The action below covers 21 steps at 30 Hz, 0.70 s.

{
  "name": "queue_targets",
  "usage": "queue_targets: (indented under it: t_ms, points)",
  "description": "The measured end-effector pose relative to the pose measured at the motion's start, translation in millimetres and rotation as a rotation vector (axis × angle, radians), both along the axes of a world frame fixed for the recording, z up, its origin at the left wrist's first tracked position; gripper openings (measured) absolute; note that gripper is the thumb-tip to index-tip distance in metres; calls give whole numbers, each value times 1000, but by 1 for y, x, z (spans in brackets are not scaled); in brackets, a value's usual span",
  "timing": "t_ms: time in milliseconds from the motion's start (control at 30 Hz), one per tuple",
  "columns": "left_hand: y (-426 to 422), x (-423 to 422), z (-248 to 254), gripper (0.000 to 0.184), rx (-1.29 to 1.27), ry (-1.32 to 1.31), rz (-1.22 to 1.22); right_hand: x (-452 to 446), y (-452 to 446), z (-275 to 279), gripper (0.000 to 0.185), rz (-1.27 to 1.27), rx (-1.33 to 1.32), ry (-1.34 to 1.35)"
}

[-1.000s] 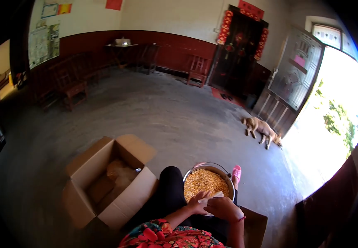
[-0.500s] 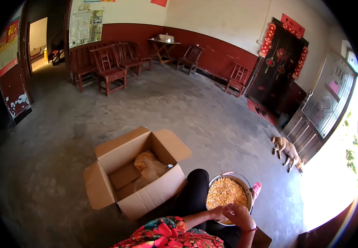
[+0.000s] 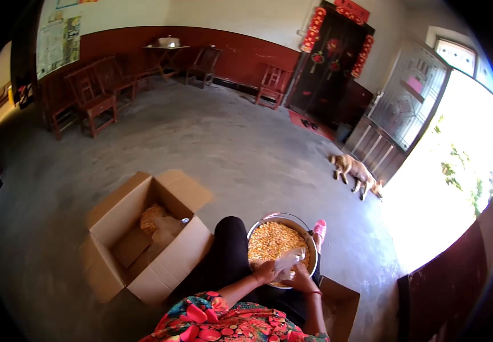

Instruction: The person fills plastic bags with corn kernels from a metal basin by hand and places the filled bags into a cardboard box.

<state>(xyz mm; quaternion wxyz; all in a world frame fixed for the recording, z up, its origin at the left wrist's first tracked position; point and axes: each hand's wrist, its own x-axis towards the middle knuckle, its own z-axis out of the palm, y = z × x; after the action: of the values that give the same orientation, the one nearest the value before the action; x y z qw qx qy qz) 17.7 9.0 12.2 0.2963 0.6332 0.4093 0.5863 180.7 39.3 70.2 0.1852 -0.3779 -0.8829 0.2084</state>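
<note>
A metal pot with a wire handle [image 3: 312, 259] stands between my legs, filled with yellow corn kernels [image 3: 273, 238]. Over its near side I hold a thin clear plastic bag [image 3: 289, 260]. My left hand [image 3: 266, 272] is closed on the bag's left side. On the other side, my right hand [image 3: 300, 279] has its fingers closed around the bag's lower part; some fingertips are hidden. To my left is an open cardboard box [image 3: 169, 257] with a plastic bag of corn [image 3: 154, 221] inside.
Another open cardboard box [image 3: 340, 305] sits by my right side. A dog [image 3: 356, 172] lies on the concrete floor near the open door [image 3: 408, 100]. Wooden chairs [image 3: 93, 102] and a small table [image 3: 168, 48] line the far walls.
The view has turned to the right. My hands, close together before, have moved apart, and the plastic bag now shows plainly between them.
</note>
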Motion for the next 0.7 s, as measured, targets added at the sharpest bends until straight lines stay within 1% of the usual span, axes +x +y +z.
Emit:
queue_targets:
  t_ms: [33,67,100,133,167,200,267,300,367,467,500,600,633,700]
  points:
    - [-3,1,0,22,-65,165,6,13,24,-73,72,84,-3,-91]
    - [-4,1,-2,22,-124,334,12,4,12,-68,66,85,-51,-143]
    - [-6,1,-3,22,-116,339,-19,-18,-4,-59,61,84,-99,-193]
    - [-7,2,-3,23,-49,325,24,-27,-14,-57,45,107,229,-307]
    - [-5,4,-2,24,22,307,63,-25,-4,-94,32,127,374,-401]
    - [-20,1,23,27,71,284,138,-29,-3,-86,27,161,298,-451]
    - [-20,-5,41,32,-25,408,43,-41,-7,-70,23,80,74,-523]
    - [-21,-6,45,32,-11,415,5,-44,-9,-69,23,55,27,-505]
    - [-22,-5,51,33,153,395,50,-49,-13,-69,24,28,-21,-399]
    - [-22,-4,56,32,209,436,31,-54,-21,-69,25,-2,-72,-215]
    - [-22,-5,57,33,255,499,58,-55,-22,-69,26,-11,-96,-138]
    - [-30,-5,76,33,333,517,83,-55,-21,-69,28,-45,-189,134]
    - [-29,-5,73,33,335,520,65,-53,-21,-69,28,-58,-222,234]
    - [-26,-7,68,39,272,533,92,-50,-23,-70,30,-78,-284,434]
